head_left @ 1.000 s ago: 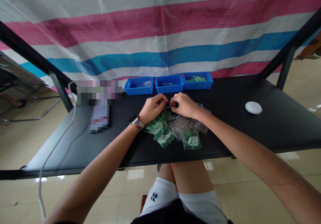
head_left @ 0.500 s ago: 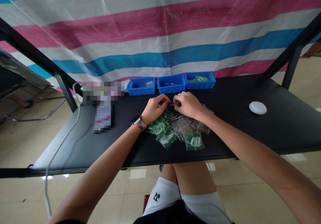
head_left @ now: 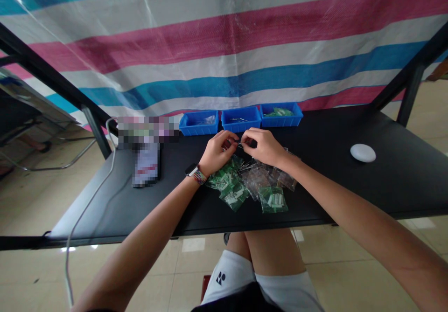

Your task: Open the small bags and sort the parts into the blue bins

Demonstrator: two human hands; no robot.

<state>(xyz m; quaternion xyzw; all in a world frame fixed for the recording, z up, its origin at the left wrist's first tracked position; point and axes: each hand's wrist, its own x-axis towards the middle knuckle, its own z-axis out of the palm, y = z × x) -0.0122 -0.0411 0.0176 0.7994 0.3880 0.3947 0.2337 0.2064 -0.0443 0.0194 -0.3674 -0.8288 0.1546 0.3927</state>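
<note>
Nearest on my feed: a green packet [head_left: 274,201] of white cylinders, by the front edge of the black tabletop [head_left: 308,204]. More green packets [head_left: 234,194] to its left, clear packets [head_left: 258,176] to the right of those. Thin film; I'd expect light, floppy, a bit slippery, best taken by a corner. Loose pins [head_left: 248,166] at the far side of the heap.

Just past that, right hand [head_left: 263,145]: thumb and index together, pinched on a thin piece [head_left: 240,144]. Left hand [head_left: 217,152]: fingertips drawn in at the piece's other end; can't tell if they clamp it. So the piece is between the two, near side of the bins. Looks metal: I'd guess light, stiff, slick. I'd hold it mid-length, fingertips only.

Tabletop looks flat, smooth. Pixelated item [head_left: 146,166] left, white oval thing [head_left: 363,153] well right. Far edge: left bin [head_left: 200,130], clear film; middle bin [head_left: 242,126], slim rods; right bin [head_left: 282,121], green film. Striped sheet [head_left: 224,37] behind, tiled floor [head_left: 31,200] past the left end.
</note>
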